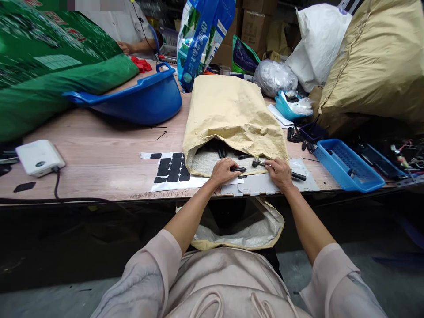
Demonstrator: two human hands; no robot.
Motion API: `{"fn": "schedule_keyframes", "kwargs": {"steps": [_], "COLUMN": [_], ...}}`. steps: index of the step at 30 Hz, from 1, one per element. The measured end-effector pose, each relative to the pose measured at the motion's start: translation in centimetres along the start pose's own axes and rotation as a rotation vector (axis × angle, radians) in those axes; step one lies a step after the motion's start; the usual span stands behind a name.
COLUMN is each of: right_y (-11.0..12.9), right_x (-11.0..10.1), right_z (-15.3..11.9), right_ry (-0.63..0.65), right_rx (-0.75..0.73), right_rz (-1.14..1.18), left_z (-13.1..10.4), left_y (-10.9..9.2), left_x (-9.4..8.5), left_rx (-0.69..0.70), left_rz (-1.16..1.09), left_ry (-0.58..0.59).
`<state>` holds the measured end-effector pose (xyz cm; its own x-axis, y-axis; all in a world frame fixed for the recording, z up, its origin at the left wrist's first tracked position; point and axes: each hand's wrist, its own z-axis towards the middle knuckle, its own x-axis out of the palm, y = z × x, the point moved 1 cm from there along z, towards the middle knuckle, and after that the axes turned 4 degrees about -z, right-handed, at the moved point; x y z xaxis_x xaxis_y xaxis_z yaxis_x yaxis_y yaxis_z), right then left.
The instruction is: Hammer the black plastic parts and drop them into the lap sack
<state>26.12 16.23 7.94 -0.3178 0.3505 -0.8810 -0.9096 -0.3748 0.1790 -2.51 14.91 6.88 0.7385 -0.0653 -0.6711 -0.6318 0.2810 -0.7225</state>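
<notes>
My left hand (224, 171) is closed on a small black part (238, 169) at the table's front edge. To its right, my right hand (280, 173) grips a small hammer, its metal head (255, 162) pointing left and its black handle (298, 176) sticking out to the right. Just behind both hands lies a yellow woven sack (228, 101), its mouth open toward me, with several black parts (221, 153) inside. A grey flat piece (261, 184) is under my hands. Left of them is a sheet of black stickers (172, 168).
A blue basin (142, 99) and a white device (40, 158) with a cable are on the left. At right stand a blue basket (347, 165) and large sacks (380, 57). Another open sack (238, 238) hangs below the edge. Across the table is a person's hand (125, 47).
</notes>
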Motion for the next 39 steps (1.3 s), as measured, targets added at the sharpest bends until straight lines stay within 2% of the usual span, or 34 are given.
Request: {"fn": "schedule_keyframes", "kwargs": {"steps": [4,7,10,13,14,16,18,20,21,23,25,26,28,30,31,33,36,39], "right_y": [-0.8,-0.6,-0.7,-0.8,-0.9,-0.9,-0.9,-0.8,-0.8,-0.7,-0.7,-0.6,-0.6,-0.5,-0.5,-0.4,-0.2,0.0], "right_x": [0.7,0.9,1.0,1.1,1.2,1.3,1.3,1.3,1.3,1.3,1.3,1.4,1.4,1.3,1.3,1.2,1.1,1.0], "right_z": [-0.1,-0.1,-0.2,-0.2,-0.2,-0.3,-0.3,-0.3,-0.3,-0.3,-0.3,-0.3,-0.4,-0.4,-0.4,-0.3,-0.3,-0.3], "right_ry": [0.018,0.035,0.037,0.030,0.027,0.017,0.003,-0.008,-0.010,-0.008,-0.005,-0.004,-0.005,0.003,0.010,0.022,0.026,0.024], "right_rx": [0.003,0.021,0.031,0.027,0.022,0.012,0.004,0.003,0.004,0.007,0.009,0.011,0.018,0.020,0.020,0.020,0.026,0.034], "right_rz": [0.017,0.026,0.021,-0.003,-0.011,-0.019,-0.018,-0.017,-0.019,-0.026,-0.035,-0.040,-0.046,-0.045,-0.042,-0.035,-0.023,-0.008], "left_z": [0.1,-1.5,-5.7,-10.7,-12.1,-14.1,-15.1,-15.4,-15.3,-14.4,-12.6,-11.2,-7.6,-3.5,-1.6,1.7,4.4,4.7], "left_y": [-0.3,-1.7,-3.6,-4.3,-4.1,-2.9,-1.4,-0.7,-0.7,-1.8,-3.5,-4.3,-5.3,-5.1,-4.8,-3.8,-2.8,-2.6], "left_x": [-0.4,-0.6,0.1,2.2,3.1,4.7,5.7,5.9,5.6,4.4,2.7,1.7,0.0,-1.1,-1.4,-1.3,-0.2,0.6], "left_rx": [0.014,0.113,0.334,0.464,0.431,0.260,0.041,-0.090,-0.094,0.003,0.154,0.207,0.213,0.115,0.056,-0.020,-0.100,-0.151], "left_rz": [0.021,0.005,-0.058,-0.070,-0.038,0.058,0.180,0.279,0.294,0.216,0.034,-0.060,-0.169,-0.135,-0.082,0.012,0.117,0.199], "left_ry": [0.011,0.011,0.123,0.390,0.452,0.543,0.625,0.712,0.744,0.770,0.732,0.674,0.456,0.113,-0.023,-0.152,-0.157,-0.113]}}
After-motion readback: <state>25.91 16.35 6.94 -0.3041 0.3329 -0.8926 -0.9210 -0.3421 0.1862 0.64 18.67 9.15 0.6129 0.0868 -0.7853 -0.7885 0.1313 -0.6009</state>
